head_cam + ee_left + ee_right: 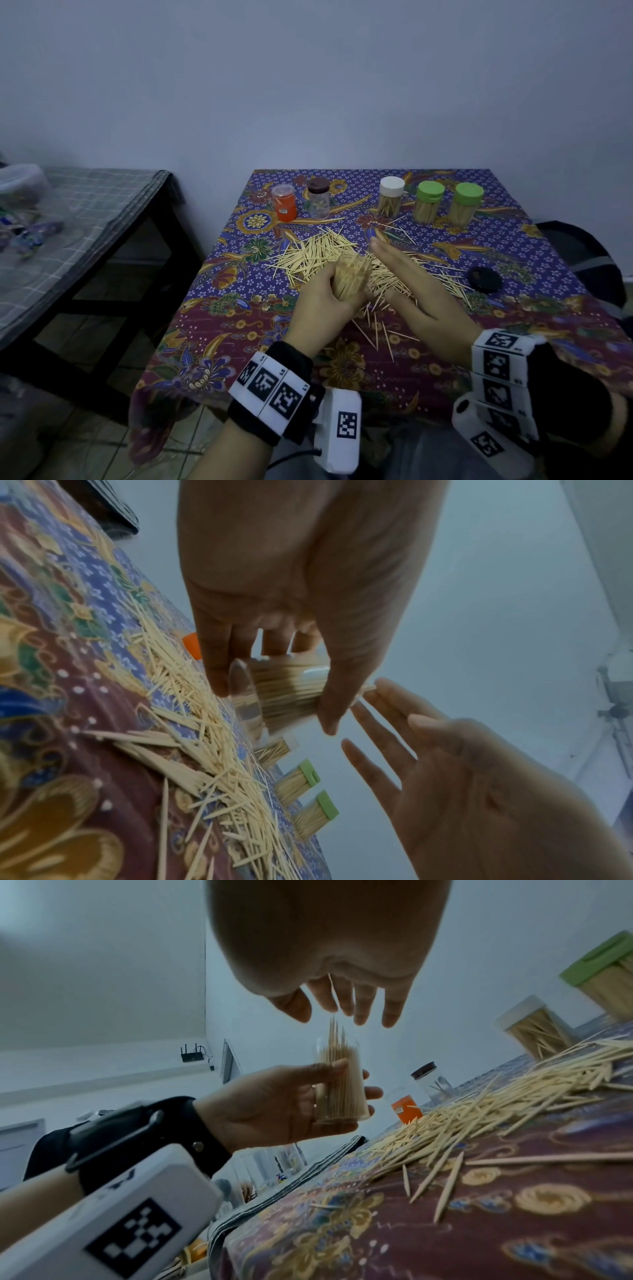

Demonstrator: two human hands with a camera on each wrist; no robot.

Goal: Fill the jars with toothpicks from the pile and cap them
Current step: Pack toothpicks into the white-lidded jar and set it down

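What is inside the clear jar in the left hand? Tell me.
The clear plastic jar in the left hand's grip is packed with upright wooden toothpicks, some tips poking above its open rim. Fingers cover part of the wall, so the bottom layer is partly hidden.

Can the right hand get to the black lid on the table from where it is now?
Probably yes. The right hand is open and holds nothing, and the black lid lies uncovered on the cloth to its right, with only loose toothpicks between.

Clear glossy plastic jar (351, 279), pale wooden toothpicks (313, 253), patterned cloth tablecloth (394, 370)
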